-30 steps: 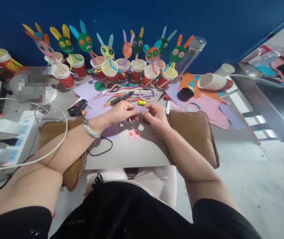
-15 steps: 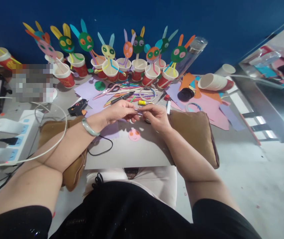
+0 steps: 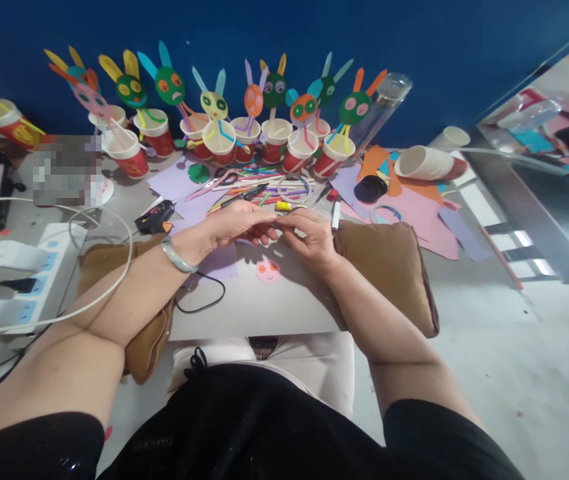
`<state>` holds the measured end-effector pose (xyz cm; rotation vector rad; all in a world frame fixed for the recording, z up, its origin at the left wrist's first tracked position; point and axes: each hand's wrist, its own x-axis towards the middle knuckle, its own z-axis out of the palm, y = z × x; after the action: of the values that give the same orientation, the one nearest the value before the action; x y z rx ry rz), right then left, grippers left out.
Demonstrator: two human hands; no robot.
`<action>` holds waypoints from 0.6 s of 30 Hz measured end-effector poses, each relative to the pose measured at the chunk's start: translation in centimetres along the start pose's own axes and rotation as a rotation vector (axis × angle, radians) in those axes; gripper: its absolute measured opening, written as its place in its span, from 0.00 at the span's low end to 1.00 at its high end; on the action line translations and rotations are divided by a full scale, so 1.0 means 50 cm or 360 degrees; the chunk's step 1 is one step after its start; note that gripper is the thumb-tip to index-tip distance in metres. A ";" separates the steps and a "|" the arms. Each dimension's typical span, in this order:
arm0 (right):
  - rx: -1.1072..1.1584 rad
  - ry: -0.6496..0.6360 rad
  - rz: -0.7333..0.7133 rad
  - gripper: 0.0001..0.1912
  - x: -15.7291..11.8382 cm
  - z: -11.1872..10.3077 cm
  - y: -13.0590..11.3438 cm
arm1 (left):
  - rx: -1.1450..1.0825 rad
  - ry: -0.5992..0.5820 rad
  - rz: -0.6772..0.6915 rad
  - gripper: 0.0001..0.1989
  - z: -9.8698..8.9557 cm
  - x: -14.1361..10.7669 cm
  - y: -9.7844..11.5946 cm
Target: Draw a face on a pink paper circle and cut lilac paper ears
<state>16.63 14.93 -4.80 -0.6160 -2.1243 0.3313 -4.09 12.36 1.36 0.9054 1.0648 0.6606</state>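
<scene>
So your left hand [image 3: 242, 227] and right hand [image 3: 309, 237] are up in the middle with the fingertips together, both clamped on a small piece of paper [image 3: 278, 223]. It barely shows between your fingers, so I can't tell its shape. You've got a pale bracelet [image 3: 178, 255] on your left wrist. Just below your hands, the pink paper face [image 3: 268, 271] lies flat on the tabletop [image 3: 259, 310], with orange eyes and a little drawn smile. There's a purple sheet [image 3: 223, 263] partly under your left hand, and a thin black cable [image 3: 208, 308] loops near that forearm. Your forearms pass over two brown cushions, the right one [image 3: 382, 273] showing way more than the left one [image 3: 149, 347]. Right past your fingers there's a yellow tube [image 3: 284, 206], then a messy pile of colored sticks [image 3: 264, 189]. The black glue gun [image 3: 154, 217] sits off to the left, and a white power strip [image 3: 49, 273] is farther out that way. Over on the right you have a black tape roll [image 3: 370, 189] on orange and pink paper [image 3: 422, 217], with tipped-over paper cups [image 3: 427, 164] behind. Along the blue wall [image 3: 274, 27], red and white cups [image 3: 220, 148] hold bunny faces [image 3: 214, 105] on bent stems.
</scene>
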 end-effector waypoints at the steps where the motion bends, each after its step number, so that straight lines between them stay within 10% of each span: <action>1: -0.0018 -0.0005 -0.0012 0.12 -0.001 0.000 0.002 | 0.0012 -0.0006 0.0009 0.10 0.000 -0.001 -0.001; 18: -0.0036 -0.0026 0.0031 0.14 -0.004 0.001 0.006 | -0.0216 -0.0018 -0.0095 0.07 -0.014 0.014 -0.011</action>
<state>16.77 15.07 -5.07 -0.6497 -2.1414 0.3246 -4.47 12.85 0.44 0.7563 1.0207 0.6692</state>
